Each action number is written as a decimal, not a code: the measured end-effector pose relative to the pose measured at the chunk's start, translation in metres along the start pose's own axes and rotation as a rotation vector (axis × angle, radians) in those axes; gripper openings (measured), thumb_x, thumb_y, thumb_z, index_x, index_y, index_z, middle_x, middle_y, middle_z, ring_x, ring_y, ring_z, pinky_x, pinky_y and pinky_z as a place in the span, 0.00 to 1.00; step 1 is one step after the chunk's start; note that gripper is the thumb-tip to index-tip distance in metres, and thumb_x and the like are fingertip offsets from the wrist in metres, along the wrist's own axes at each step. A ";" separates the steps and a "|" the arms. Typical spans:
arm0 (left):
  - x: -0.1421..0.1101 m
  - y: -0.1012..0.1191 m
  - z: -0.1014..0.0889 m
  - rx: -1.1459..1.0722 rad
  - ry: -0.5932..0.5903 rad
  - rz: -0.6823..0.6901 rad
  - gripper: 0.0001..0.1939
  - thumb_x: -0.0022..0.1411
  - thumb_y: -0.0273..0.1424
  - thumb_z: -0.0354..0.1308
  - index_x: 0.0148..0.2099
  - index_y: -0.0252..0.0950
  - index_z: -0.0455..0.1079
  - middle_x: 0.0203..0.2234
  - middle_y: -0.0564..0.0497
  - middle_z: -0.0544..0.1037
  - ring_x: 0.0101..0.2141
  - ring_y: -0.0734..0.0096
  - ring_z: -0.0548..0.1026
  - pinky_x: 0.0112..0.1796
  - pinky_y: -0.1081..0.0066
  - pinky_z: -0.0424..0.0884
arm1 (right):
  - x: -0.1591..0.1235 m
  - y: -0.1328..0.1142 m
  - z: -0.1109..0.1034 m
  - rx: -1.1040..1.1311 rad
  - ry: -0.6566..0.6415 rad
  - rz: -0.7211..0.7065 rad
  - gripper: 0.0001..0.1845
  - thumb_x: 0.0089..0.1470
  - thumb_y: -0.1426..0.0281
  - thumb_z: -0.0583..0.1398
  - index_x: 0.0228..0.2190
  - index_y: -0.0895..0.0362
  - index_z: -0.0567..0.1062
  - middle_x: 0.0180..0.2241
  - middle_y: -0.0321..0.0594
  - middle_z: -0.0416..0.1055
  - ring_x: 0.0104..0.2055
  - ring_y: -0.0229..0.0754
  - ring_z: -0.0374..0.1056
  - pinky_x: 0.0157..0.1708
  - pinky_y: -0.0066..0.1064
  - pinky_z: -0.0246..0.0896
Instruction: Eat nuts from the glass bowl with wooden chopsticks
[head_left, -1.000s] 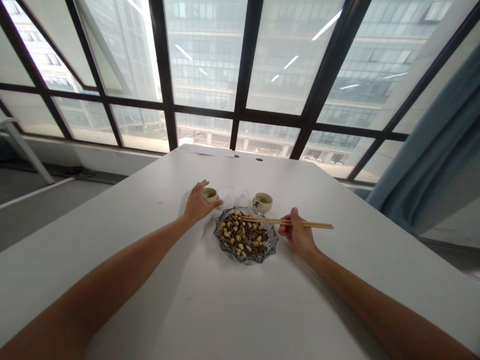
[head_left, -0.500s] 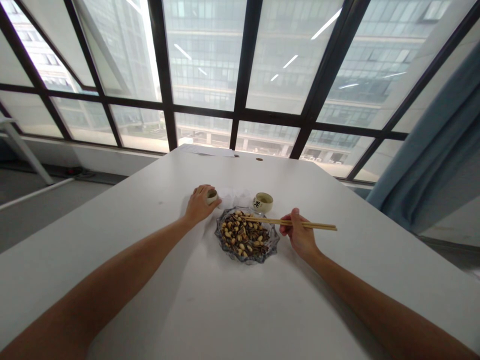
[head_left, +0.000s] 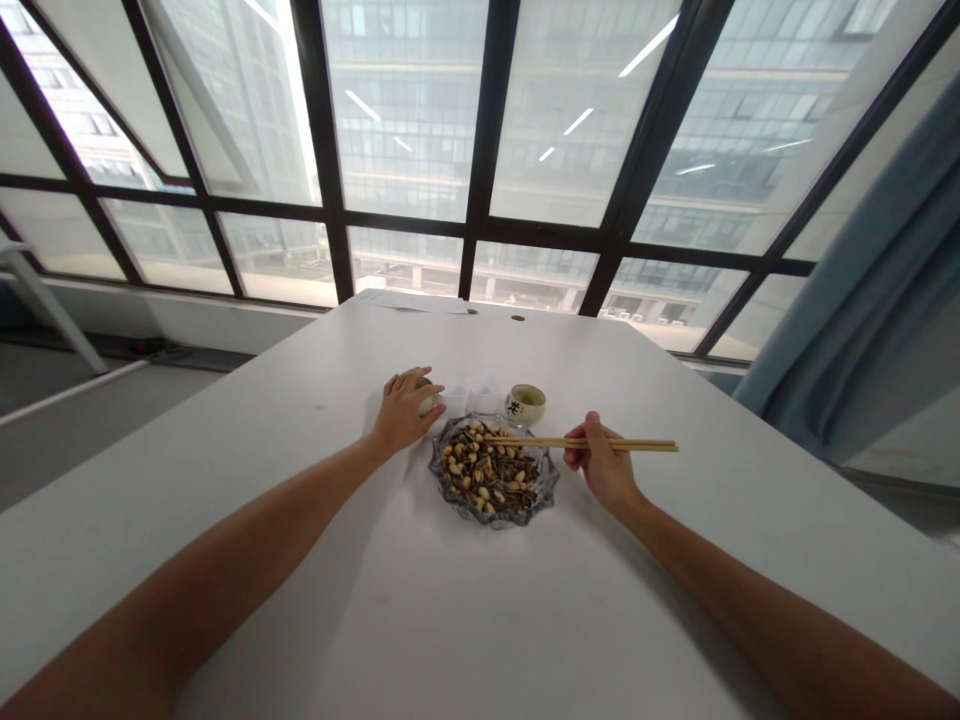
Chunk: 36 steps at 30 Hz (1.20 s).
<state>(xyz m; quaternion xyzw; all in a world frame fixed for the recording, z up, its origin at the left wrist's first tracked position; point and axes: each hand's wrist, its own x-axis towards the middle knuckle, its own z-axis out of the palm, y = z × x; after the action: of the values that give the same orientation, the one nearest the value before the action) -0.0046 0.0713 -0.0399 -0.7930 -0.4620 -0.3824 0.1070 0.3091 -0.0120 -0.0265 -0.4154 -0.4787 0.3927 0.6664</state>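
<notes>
Crosswise, the right hand (head_left: 602,466) pinches 2 chopsticks (head_left: 541,442).

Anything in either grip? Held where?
Right grip: chopsticks, around mid-length. Left grip: small cup, wrapped from its left side; exact contact points hidden.

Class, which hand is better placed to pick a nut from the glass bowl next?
The right hand, probably: it holds chopsticks with tips at the nuts in the glass bowl, while the left hand grips a cup.
</notes>
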 end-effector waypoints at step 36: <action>0.000 -0.009 0.009 -0.167 0.066 -0.201 0.29 0.55 0.41 0.68 0.56 0.40 0.65 0.55 0.43 0.71 0.55 0.53 0.70 0.56 0.54 0.68 | 0.014 0.013 -0.014 0.154 -0.022 0.261 0.33 0.40 0.39 0.68 0.20 0.56 0.70 0.11 0.34 0.64 0.12 0.33 0.56 0.12 0.26 0.55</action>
<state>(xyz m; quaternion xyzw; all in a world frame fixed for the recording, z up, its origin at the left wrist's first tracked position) -0.0070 0.0812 -0.0474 -0.7358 -0.5021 -0.4542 0.0170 0.3239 0.0029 -0.0373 -0.4176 -0.3963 0.5160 0.6343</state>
